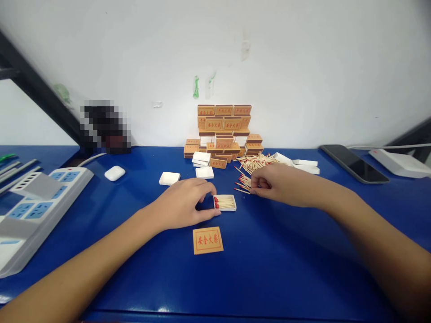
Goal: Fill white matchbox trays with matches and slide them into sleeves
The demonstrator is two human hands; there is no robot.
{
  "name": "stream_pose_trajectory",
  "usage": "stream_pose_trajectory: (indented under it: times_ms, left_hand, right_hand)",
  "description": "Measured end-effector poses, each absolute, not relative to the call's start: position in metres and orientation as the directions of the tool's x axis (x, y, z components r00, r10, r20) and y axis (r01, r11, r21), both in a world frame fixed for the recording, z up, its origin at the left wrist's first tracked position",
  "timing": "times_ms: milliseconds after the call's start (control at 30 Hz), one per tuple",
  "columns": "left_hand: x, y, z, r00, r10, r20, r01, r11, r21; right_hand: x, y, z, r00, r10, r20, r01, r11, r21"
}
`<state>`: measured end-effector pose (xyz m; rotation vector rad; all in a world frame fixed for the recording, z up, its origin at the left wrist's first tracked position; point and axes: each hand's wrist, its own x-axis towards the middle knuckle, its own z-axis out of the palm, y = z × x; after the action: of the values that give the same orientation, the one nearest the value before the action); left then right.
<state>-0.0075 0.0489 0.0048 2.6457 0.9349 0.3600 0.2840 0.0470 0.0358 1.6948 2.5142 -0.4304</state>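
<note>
My left hand (188,202) holds a white matchbox tray (235,204) by its left end, thumb at the near side and fingers at the far side. Inside the tray lie several matches (225,202), their red heads pointing left. Just in front of it, an orange matchbox sleeve (208,240) with red lettering lies flat. My right hand (278,184) is closed in a pinch at the near edge of a heap of loose matches (257,162). Several match heads stick out to the left of its fingertips; how many it grips is hidden.
Orange matchboxes (224,125) are stacked against the wall. White trays (169,178) lie left of the stack, more white trays (305,166) right of the heap. A power strip (40,202) and a white earphone case (115,173) stand left, a phone (353,163) right.
</note>
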Motion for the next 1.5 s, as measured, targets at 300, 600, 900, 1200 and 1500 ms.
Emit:
stream_pose_trajectory:
  times_ms: [300, 600, 900, 1200, 1500]
  left_hand:
    - [-0.008, 0.05, 0.005, 0.755, 0.642, 0.133, 0.562, -0.739, 0.371]
    - [-0.007, 0.049, 0.006, 0.755, 0.643, 0.127, 0.564, -0.736, 0.374]
    - [-0.007, 0.048, 0.007, 0.756, 0.641, 0.13, 0.563, -0.739, 0.369]
    - [-0.006, 0.049, 0.007, 0.754, 0.645, 0.123, 0.566, -0.733, 0.378]
    - [-0.006, 0.049, 0.006, 0.758, 0.636, 0.144, 0.552, -0.744, 0.376]
  right_hand:
    - [0.294, 0.046, 0.04, -0.385, 0.894, -0.231, 0.916, 0.34, -0.212]
    - [0.296, 0.049, 0.032, -0.424, 0.888, -0.178, 0.897, 0.386, -0.213]
    - [0.284, 0.049, 0.035, -0.42, 0.9, -0.115, 0.896, 0.391, -0.21]
    - [0.275, 0.045, 0.033, -0.462, 0.881, -0.099, 0.864, 0.422, -0.276]
    - [0.281, 0.046, 0.035, -0.422, 0.903, -0.082, 0.894, 0.4, -0.201]
